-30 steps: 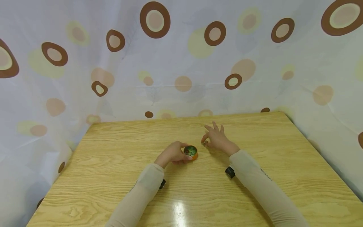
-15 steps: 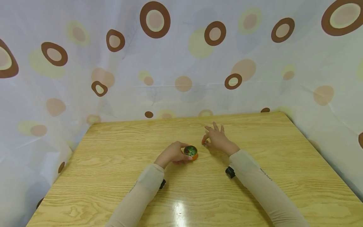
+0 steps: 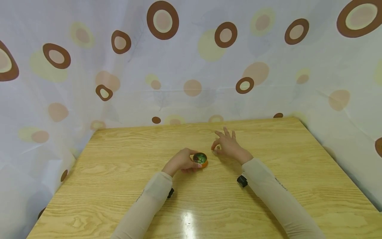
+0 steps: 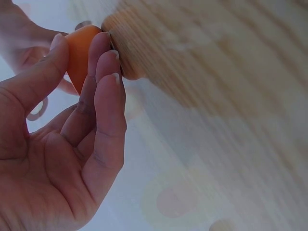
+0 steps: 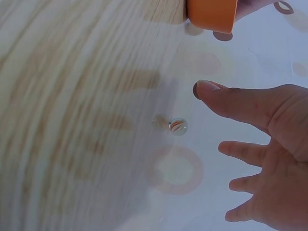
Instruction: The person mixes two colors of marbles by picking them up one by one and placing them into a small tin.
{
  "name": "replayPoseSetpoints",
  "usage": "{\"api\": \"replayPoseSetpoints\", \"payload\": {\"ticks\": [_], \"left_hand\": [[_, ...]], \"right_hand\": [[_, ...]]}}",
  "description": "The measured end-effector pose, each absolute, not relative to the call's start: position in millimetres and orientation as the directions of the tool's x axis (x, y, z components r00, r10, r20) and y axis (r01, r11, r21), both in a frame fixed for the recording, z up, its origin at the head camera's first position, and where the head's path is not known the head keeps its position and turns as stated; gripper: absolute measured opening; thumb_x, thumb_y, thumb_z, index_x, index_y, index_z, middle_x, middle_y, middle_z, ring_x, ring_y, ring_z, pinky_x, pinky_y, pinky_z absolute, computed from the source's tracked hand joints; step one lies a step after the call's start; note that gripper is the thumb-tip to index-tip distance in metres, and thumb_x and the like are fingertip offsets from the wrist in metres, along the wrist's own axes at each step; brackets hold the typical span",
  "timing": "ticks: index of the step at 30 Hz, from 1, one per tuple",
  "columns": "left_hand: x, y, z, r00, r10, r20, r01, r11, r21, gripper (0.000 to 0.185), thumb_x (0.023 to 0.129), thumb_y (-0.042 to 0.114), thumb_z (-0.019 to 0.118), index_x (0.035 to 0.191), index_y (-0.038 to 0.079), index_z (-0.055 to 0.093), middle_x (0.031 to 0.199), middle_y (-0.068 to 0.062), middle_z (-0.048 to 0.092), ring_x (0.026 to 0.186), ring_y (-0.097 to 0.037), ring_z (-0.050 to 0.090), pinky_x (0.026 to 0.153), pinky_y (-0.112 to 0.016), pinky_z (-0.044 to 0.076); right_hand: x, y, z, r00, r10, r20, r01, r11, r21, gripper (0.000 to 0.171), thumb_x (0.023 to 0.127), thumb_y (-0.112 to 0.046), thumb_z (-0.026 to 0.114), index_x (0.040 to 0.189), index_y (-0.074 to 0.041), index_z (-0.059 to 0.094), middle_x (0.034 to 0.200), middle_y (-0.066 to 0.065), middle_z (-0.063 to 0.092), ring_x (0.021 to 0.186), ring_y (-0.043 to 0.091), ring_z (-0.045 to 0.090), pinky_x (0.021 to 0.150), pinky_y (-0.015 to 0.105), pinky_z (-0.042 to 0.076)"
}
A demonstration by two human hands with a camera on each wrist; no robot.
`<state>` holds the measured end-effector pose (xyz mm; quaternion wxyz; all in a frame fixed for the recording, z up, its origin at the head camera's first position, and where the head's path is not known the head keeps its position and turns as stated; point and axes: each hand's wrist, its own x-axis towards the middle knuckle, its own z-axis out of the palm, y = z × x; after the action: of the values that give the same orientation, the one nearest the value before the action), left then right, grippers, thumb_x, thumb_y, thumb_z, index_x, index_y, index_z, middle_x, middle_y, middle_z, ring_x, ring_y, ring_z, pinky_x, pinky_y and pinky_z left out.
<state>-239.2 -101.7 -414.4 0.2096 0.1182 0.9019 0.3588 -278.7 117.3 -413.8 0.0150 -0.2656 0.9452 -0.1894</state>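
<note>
A small orange cup stands on the table, with several shiny greenish pieces inside. My left hand grips its side, thumb in front and fingers behind; the left wrist view shows the orange wall between thumb and fingers. To the right of the cup, my right hand is held low over the table, thumb and index finger bent toward each other and the other fingers spread. A clear marble with orange and white swirls lies near the thumb, apart from it in the right wrist view.
The wooden table reaches back to a white curtain with brown, pink and yellow round shapes. A black wrist camera sits under the right sleeve.
A small brownish spot between the right thumb and index finger has shifted slightly up and right in the head view. Both hands and the cup have stayed almost where they were.
</note>
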Motion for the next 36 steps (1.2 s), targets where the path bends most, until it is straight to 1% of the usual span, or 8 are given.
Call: {"api": "replayPoseSetpoints", "payload": {"ticks": [3, 7, 14, 25, 30, 36], "left_hand": [[-239.9, -101.5, -414.1, -0.883, 0.368, -0.291, 0.068, 0.713, 0.698, 0.067, 0.085, 0.024, 0.076, 0.142, 0.004, 0.046, 0.07, -0.005, 0.07, 0.058, -0.021, 0.065, 0.053, -0.033, 0.054], [-239.4, -101.4, -413.2, -0.881, 0.367, -0.297, 0.062, 0.713, 0.698, 0.068, 0.085, 0.024, 0.076, 0.142, 0.004, 0.046, 0.071, -0.005, 0.071, 0.059, -0.021, 0.066, 0.053, -0.033, 0.054], [-237.9, -101.6, -413.0, -0.88, 0.374, -0.293, 0.068, 0.71, 0.701, 0.066, 0.085, 0.024, 0.075, 0.142, 0.005, 0.047, 0.072, -0.005, 0.071, 0.059, -0.021, 0.066, 0.054, -0.033, 0.054], [-237.4, -101.3, -410.5, -0.875, 0.381, -0.298, 0.069, 0.709, 0.702, 0.066, 0.086, 0.022, 0.074, 0.142, 0.003, 0.046, 0.073, -0.007, 0.071, 0.061, -0.022, 0.067, 0.056, -0.033, 0.055], [-237.1, -100.7, -409.8, -0.875, 0.382, -0.297, 0.068, 0.706, 0.705, 0.066, 0.086, 0.021, 0.074, 0.142, 0.002, 0.045, 0.075, -0.009, 0.071, 0.062, -0.023, 0.068, 0.056, -0.033, 0.056], [-237.2, -101.2, -410.7, -0.878, 0.379, -0.291, 0.074, 0.709, 0.701, 0.067, 0.085, 0.022, 0.075, 0.142, 0.001, 0.045, 0.075, -0.01, 0.071, 0.062, -0.023, 0.067, 0.056, -0.033, 0.056]], "right_hand": [[-276.4, 117.2, -412.3, -0.857, -0.51, 0.075, -0.498, 0.779, -0.382, 0.009, 0.084, -0.016, 0.076, 0.093, -0.014, 0.076, 0.15, 0.026, 0.03, 0.14, 0.054, 0.002, 0.103, 0.074, -0.002], [-272.5, 115.4, -410.8, -0.849, -0.52, 0.098, -0.513, 0.764, -0.392, 0.01, 0.083, -0.017, 0.077, 0.093, -0.015, 0.076, 0.15, 0.025, 0.031, 0.139, 0.055, 0.003, 0.103, 0.074, -0.001], [-267.3, 104.8, -408.8, -0.824, -0.553, 0.125, -0.556, 0.744, -0.37, 0.013, 0.083, -0.023, 0.076, 0.094, -0.016, 0.077, 0.151, 0.024, 0.032, 0.139, 0.055, 0.005, 0.103, 0.075, 0.002], [-258.5, 91.7, -401.4, -0.799, -0.58, 0.157, -0.593, 0.719, -0.362, 0.014, 0.082, -0.021, 0.077, 0.095, -0.016, 0.077, 0.151, 0.022, 0.032, 0.141, 0.052, 0.005, 0.104, 0.074, 0.003], [-256.0, 88.6, -401.8, -0.788, -0.594, 0.163, -0.609, 0.71, -0.355, 0.017, 0.08, -0.02, 0.079, 0.097, -0.015, 0.077, 0.151, 0.022, 0.033, 0.141, 0.052, 0.007, 0.104, 0.074, 0.002], [-253.8, 86.1, -400.8, -0.78, -0.605, 0.16, -0.616, 0.695, -0.37, 0.019, 0.081, -0.02, 0.078, 0.1, -0.015, 0.077, 0.152, 0.02, 0.031, 0.141, 0.051, 0.005, 0.105, 0.073, 0.001]]}}
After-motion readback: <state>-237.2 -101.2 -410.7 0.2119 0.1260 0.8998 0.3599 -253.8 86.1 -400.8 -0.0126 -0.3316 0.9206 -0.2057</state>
